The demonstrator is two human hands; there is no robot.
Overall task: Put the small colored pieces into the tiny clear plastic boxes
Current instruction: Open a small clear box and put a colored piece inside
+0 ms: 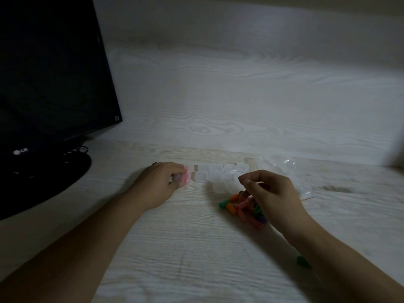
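My left hand (160, 184) rests on the surface (175, 248), and its grip is closed around one tiny clear box (183, 177) that shows pink through the wall, so I judge it has a pink piece inside. The picture is blurred there, and I cannot tell if the lid is shut. My right hand (273, 193) hovers above the pile of colored pieces (242, 206), with thumb and forefinger pinched together; whether they hold a piece I cannot tell, because nothing colored shows between them.

The other clear boxes (218, 176) stand in a tight cluster between my two hands, touching one another. The pile lies just in front of them, with orange, pink, green and purple pieces mixed. One green piece (302, 261) lies apart, beside my right forearm.

I think the pieces are very light and smooth, short like capsules, so they may roll or slip from the fingers. It seems best to take each one across its middle with two fingertips. The boxes also look light and stiff, with thin walls; a push from the side would probably slide them, so I should hold a box by its two opposite walls.

Behind the boxes lies a crumpled clear plastic bag (284, 167), near my right hand. A dark monitor (50, 73) stands far to the left, well apart, and does not stand in the way.
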